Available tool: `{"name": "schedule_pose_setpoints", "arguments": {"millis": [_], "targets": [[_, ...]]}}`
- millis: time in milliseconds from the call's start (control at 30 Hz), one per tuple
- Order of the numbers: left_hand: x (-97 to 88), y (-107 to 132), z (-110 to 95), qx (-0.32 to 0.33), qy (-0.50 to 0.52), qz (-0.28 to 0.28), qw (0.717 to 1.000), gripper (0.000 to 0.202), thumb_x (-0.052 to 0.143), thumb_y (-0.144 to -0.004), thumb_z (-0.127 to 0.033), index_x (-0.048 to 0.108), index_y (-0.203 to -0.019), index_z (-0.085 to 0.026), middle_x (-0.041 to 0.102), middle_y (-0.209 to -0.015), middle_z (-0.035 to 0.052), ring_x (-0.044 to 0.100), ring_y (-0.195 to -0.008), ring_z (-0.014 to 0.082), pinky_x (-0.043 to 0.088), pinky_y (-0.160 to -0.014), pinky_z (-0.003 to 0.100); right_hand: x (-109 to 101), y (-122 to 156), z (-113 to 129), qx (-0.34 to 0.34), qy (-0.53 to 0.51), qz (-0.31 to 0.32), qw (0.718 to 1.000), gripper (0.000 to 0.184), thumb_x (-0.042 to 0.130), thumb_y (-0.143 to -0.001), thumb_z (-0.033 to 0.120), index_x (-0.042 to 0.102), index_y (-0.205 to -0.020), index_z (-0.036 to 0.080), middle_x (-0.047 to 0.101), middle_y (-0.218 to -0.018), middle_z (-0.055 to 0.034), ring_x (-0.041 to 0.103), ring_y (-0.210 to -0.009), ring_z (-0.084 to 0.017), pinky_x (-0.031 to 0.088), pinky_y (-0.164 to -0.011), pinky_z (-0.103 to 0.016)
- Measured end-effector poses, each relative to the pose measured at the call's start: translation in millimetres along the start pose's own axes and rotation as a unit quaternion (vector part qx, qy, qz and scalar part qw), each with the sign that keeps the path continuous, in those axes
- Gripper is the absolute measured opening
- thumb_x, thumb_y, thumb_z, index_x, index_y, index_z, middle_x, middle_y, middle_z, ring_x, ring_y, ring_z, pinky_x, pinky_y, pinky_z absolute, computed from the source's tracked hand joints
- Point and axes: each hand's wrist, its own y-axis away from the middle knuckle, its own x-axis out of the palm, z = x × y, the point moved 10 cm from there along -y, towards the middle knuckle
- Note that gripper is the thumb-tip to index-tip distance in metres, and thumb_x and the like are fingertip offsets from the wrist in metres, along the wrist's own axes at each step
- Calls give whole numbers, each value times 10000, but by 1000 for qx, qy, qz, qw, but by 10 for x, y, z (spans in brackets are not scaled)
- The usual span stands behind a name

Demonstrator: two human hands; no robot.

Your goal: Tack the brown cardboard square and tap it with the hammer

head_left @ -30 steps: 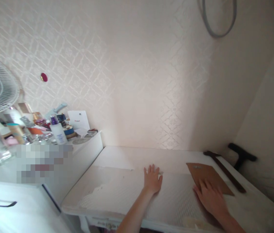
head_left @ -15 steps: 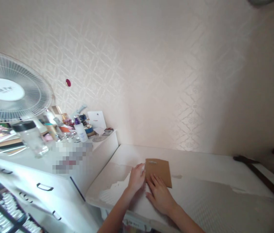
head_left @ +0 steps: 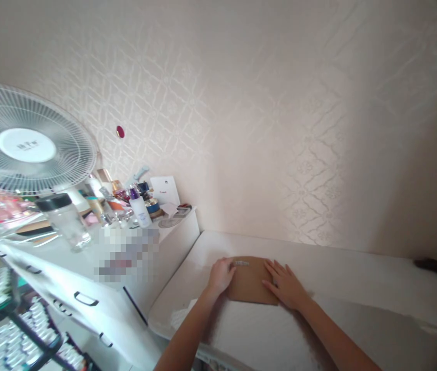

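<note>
A flat brown cardboard piece lies on the white-covered table, slightly bowed along its top edge, with small pale marks near its upper left. I cannot tell whether it is a single sheet or a thin booklet. My left hand grips its left edge, with the fingers curled and the thumb over the face. Over the right edge rests my right hand, its fingers stretched out and apart, thumb on the brown face.
Left of the table stands a white drawer cabinet crowded with cosmetics, a clear jar with a black lid, and a white bottle. A fan stands beyond. A patterned wall closes the back.
My right hand has moved from the lower part of the brown piece to its right edge. The left hand now curls onto the left edge. The view has shifted a little left.
</note>
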Motion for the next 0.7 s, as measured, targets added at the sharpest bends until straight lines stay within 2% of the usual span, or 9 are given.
{"name": "schedule_pose_setpoints", "arguments": {"millis": [200, 400, 600, 700], "targets": [[41, -299, -57, 35, -19, -30, 999, 169, 545, -820, -208, 693, -901, -194, 666, -970, 49, 586, -923, 173, 425, -877, 289, 48, 9, -50, 43, 17, -2, 999, 680, 261, -883, 585, 370, -1395, 151, 365, -1445, -97, 296, -1336, -261, 171, -1086, -546], [100, -477, -84, 80, 1, -12, 997, 117, 585, -803, -219, 697, -823, -192, 670, -876, 35, 598, -852, 163, 439, -826, 274, 14, 32, -68, 60, 17, -24, 998, 651, 283, -887, 557, 388, -1384, 150, 375, -1438, -98, 328, -1322, -243, 195, -1085, -531], [151, -666, 19, 75, 90, 47, 992, 112, 629, -762, -239, 706, -787, -162, 696, -817, 34, 625, -789, 153, 462, -766, 250, 0, 62, -78, 64, 18, -40, 997, 614, 314, -885, 536, 428, -1360, 163, 407, -1419, -100, 363, -1301, -239, 215, -1083, -525], [83, -842, 147, 51, 140, 36, 988, 131, 606, -765, -225, 709, -804, -154, 713, -832, 34, 636, -791, 145, 473, -768, 243, -21, 80, -70, 60, 13, -53, 997, 623, 317, -884, 539, 422, -1362, 153, 416, -1413, -103, 372, -1295, -236, 215, -1087, -523]]}}
